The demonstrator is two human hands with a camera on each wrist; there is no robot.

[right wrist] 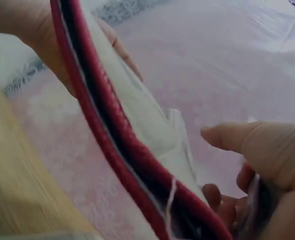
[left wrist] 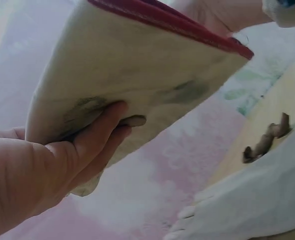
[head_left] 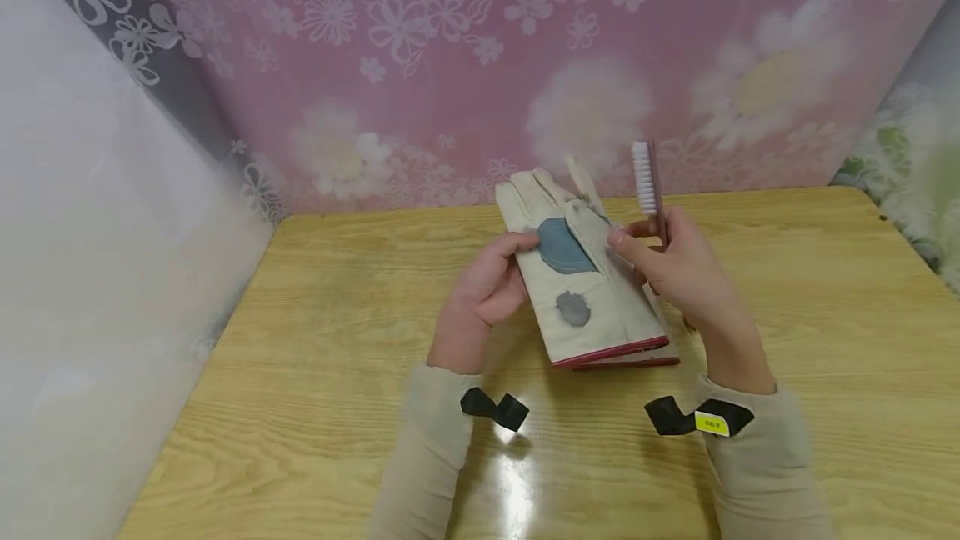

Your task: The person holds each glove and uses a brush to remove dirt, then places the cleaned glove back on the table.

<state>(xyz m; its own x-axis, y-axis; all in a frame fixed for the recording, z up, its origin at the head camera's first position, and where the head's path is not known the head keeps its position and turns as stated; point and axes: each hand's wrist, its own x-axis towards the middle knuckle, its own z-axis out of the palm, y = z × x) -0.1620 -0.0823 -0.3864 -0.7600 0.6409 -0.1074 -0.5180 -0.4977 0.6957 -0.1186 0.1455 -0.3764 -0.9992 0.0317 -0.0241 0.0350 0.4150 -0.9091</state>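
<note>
A cream work glove (head_left: 540, 307) is held up over the wood-grain table (head_left: 337, 373) between my hands, its fingers pointing far, its maroon-trimmed cuff (head_left: 611, 353) near. My left hand (head_left: 483, 277) pinches its left edge, thumb by the blue patch (head_left: 564, 247), other fingers behind; my right hand (head_left: 682, 265), at its right side, has fingers curled round a white-bristled brush (head_left: 649, 186), bristles facing left.

The step in hand, as I judge it, is steadying the glove with the brush at the ready. Doing it well calls for a firm left pinch, cloth drawn taut, my thumb clear of the grey stain (head_left: 573, 308) and the brush upright.

The head view alone shows that stain and the bristles. The left wrist view gives the glove's back, with dark smudges (left wrist: 187, 92), a second glove (left wrist: 247, 202) and a twisted brown object (left wrist: 267, 140) on the table. The right wrist view looks into the gaping cuff, a loose thread (right wrist: 171, 200) across it, and shows my right thumb apart from the cloth. Beyond hangs a pink floral backdrop (head_left: 420, 98).
</note>
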